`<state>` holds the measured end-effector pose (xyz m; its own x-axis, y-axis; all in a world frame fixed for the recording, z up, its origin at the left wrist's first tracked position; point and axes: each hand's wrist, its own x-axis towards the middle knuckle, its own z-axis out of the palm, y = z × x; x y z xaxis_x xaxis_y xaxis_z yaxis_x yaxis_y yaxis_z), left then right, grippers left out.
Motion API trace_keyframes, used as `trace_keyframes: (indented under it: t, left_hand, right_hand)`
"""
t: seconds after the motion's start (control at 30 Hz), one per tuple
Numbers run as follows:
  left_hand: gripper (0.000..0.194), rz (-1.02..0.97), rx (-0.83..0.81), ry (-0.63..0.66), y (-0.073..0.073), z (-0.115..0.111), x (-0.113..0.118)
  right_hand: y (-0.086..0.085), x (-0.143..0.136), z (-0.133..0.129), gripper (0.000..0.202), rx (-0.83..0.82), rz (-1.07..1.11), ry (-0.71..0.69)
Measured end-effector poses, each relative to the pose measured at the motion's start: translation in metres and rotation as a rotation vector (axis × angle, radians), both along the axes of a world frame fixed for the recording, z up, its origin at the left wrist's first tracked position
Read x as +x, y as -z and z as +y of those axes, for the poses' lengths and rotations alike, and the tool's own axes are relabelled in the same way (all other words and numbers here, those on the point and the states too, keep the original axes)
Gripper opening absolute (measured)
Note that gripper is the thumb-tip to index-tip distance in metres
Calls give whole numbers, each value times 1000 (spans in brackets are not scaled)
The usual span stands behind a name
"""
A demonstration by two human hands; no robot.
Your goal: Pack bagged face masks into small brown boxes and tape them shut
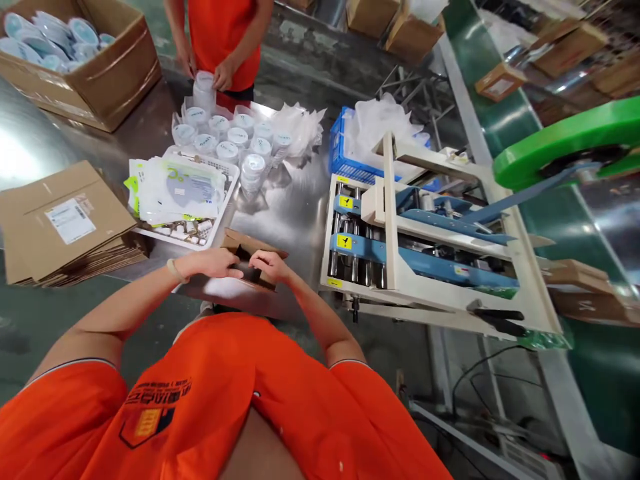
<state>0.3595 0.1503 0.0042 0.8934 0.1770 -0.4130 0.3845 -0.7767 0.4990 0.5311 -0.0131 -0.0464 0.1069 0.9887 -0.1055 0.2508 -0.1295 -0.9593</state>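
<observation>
A small brown cardboard box [256, 245] stands at the near edge of the metal table, its flaps raised and its inside dark. My left hand [219, 263], with a pale band at the wrist, grips the box's left side, fingertips at the opening. On the right, my right hand [270, 265] has its fingers curled over the box's opening and near flap. Just beyond sits a white plastic basket [231, 193] holding small white and metal parts, with printed plastic pouches [183, 190] piled on top.
Flattened cartons [30, 220] are stacked at left, below a large carton [115, 80] of round, pale-lidded items. Clear cups [227, 150] stand mid-table; behind them a co-worker's hands [223, 75] handle more. At right are a carton-sealing machine [395, 267], a blue crate [340, 143] and a green conveyor [483, 87].
</observation>
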Motion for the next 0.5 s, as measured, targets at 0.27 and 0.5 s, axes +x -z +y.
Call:
trace_keyframes:
  t: [0.27, 0.5]
  left_hand:
    - [41, -267, 353, -276, 34, -14, -2]
    - [76, -454, 310, -680, 56, -19, -14]
  right_hand:
    - [-42, 16, 21, 59, 18, -529, 129]
    - [-4, -38, 10, 152, -274, -832, -171]
